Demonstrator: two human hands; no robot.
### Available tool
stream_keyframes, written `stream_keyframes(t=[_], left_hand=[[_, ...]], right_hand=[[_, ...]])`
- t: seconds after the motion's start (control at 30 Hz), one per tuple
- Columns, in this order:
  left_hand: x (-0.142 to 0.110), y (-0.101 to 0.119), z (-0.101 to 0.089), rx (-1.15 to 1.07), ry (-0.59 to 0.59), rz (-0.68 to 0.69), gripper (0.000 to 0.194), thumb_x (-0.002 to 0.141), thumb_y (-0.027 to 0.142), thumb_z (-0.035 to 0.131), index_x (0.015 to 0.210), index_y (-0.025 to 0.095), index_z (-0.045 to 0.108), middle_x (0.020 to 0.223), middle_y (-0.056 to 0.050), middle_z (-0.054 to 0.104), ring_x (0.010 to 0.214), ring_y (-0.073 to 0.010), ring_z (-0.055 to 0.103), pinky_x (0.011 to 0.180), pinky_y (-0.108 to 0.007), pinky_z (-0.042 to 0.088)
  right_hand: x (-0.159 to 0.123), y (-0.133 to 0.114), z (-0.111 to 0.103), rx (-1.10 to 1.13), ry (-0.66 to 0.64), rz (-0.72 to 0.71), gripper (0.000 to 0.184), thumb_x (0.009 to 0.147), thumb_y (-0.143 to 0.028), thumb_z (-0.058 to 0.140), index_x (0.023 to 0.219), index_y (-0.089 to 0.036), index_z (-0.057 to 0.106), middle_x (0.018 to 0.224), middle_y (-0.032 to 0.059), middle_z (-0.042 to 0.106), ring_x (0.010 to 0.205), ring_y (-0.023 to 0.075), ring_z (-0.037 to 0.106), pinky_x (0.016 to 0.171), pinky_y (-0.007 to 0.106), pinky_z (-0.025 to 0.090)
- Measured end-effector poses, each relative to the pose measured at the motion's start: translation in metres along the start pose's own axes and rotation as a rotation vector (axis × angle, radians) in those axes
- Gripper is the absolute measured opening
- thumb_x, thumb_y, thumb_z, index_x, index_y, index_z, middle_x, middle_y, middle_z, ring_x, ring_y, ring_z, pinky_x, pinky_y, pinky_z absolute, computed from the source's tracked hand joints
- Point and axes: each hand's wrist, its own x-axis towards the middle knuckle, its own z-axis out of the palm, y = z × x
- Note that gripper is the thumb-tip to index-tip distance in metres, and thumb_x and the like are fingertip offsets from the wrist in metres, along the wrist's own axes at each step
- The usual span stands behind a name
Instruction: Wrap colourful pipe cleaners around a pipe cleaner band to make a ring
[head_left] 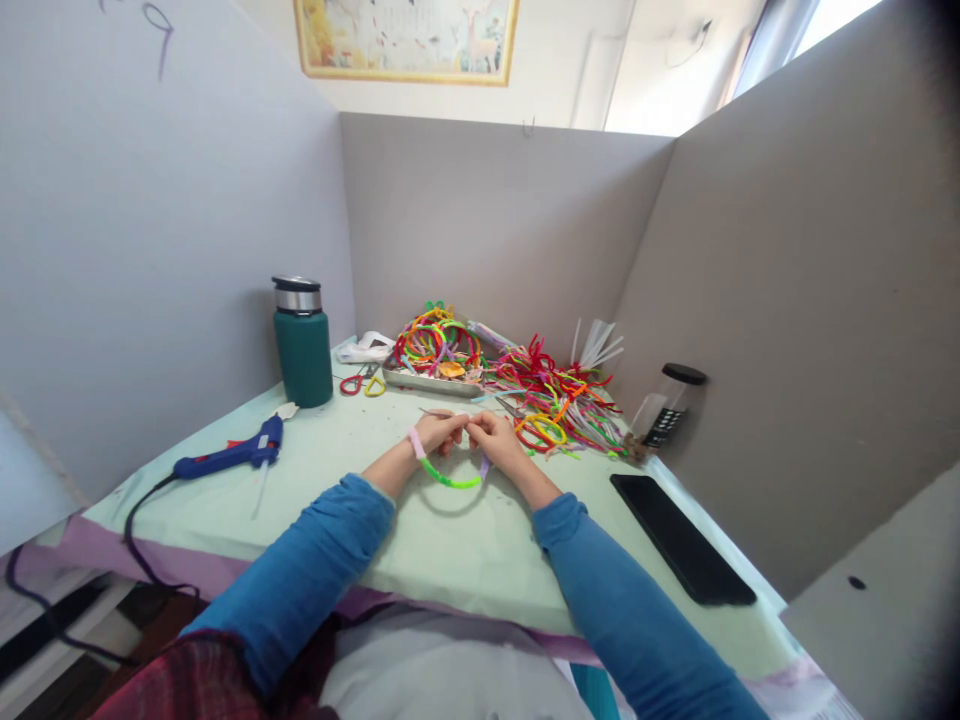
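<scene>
Fuzzy ring: two-handed pinch at dial centre

Reference: the hands marked the dial centre; 12 o'clock lay away from the person.

Quantities: one ring was in hand. One glue gun lay at 9 o'clock, one green bottle stood at 10 and one metal tray sat at 12. Loose stems, too many to count, lay heaped at 1. One clear bottle was located at 3 and one black phone-like slab at 4.

Materials: the ring was soft and tufted, with pink, bright green and purple sections. Its green arc curved toward 6 o'clock, just above the pale green cloth; the pink section crossed the left wrist. The green bottle was cylindrical, with a silver collar. The tray was shallow and held several fuzzy loops.

Grip: the left hand and right hand were closed to a narrow pinch on the ring's far side, fingertips almost touching. The fingers hid the exact contact points.
</scene>
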Motion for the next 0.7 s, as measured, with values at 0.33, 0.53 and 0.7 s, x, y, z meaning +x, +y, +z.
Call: stream_keyframes(t=[0.33, 0.53, 0.7], left_hand=[[0.0020, 0.0002, 0.0007, -0.071, 0.008, -0.036, 0.026, 0.075, 0.031, 0.057, 0.056, 0.017, 0.047, 0.043, 0.004, 0.049, 0.029, -0.0071, 0.038, 0.033, -0.022, 0.031], [0.0015, -0.0008, 0.0007, -0.045, 0.026, -0.027, 0.027, 0.075, 0.033, 0.060, 0.057, 0.017, 0.048, 0.044, 0.004, 0.050, 0.028, -0.0071, 0.038, 0.033, -0.022, 0.029], [0.0006, -0.0010, 0.0004, -0.014, 0.042, 0.044, 0.030, 0.073, 0.042, 0.065, 0.065, 0.016, 0.051, 0.048, 0.005, 0.052, 0.028, -0.0065, 0.040, 0.032, -0.021, 0.031]], right_hand=[[-0.0037, -0.0057, 0.0001, -0.033, -0.007, 0.014, 0.016, 0.076, -0.034, 0.055, 0.072, -0.018, 0.056, 0.053, -0.0022, 0.057, 0.049, 0.0124, 0.050, 0.050, 0.024, 0.037], [-0.0032, -0.0026, 0.0004, -0.014, -0.019, 0.009, 0.017, 0.076, -0.035, 0.056, 0.071, -0.019, 0.056, 0.053, -0.0023, 0.057, 0.050, 0.0125, 0.051, 0.051, 0.024, 0.038], [-0.0008, -0.0017, -0.0017, 0.035, 0.005, 0.035, 0.019, 0.074, -0.037, 0.058, 0.070, -0.019, 0.056, 0.053, -0.0017, 0.057, 0.047, 0.0118, 0.048, 0.048, 0.024, 0.035]])
